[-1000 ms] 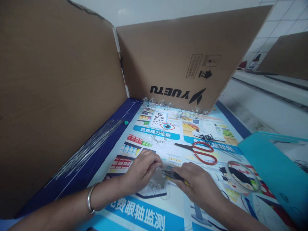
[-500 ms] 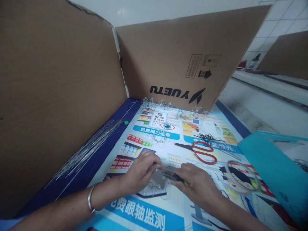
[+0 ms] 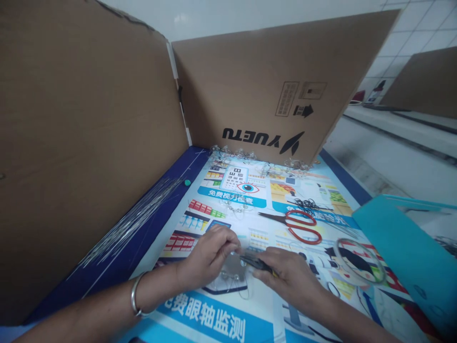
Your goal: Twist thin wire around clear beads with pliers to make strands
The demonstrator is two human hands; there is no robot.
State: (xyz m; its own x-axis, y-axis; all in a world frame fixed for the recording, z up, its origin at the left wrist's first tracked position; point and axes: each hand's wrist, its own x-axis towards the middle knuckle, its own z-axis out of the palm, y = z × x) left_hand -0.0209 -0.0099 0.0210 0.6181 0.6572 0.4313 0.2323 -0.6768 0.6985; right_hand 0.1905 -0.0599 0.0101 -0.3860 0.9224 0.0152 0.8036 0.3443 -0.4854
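Note:
My left hand (image 3: 209,257) is pinched closed on a small clear bead-and-wire piece (image 3: 232,274) over the printed poster (image 3: 228,200). A silver bangle sits on that wrist. My right hand (image 3: 291,278) is wrapped round a pair of small pliers (image 3: 255,261) with dark jaws and a yellow handle. The plier jaws point left and meet the left fingertips at the wire piece. Both hands hover just above the poster near its front middle.
Red-handled scissors (image 3: 298,224) lie beyond my right hand, with a black wire tangle (image 3: 307,205) behind. A clear ring (image 3: 360,259) lies right. A bundle of thin metal wires (image 3: 132,221) lies left. Cardboard walls (image 3: 89,119) stand left and behind. A teal folder (image 3: 403,247) sits right.
My right hand has drawn slightly toward me with the pliers; my left hand keeps its pinch in nearly the same spot.

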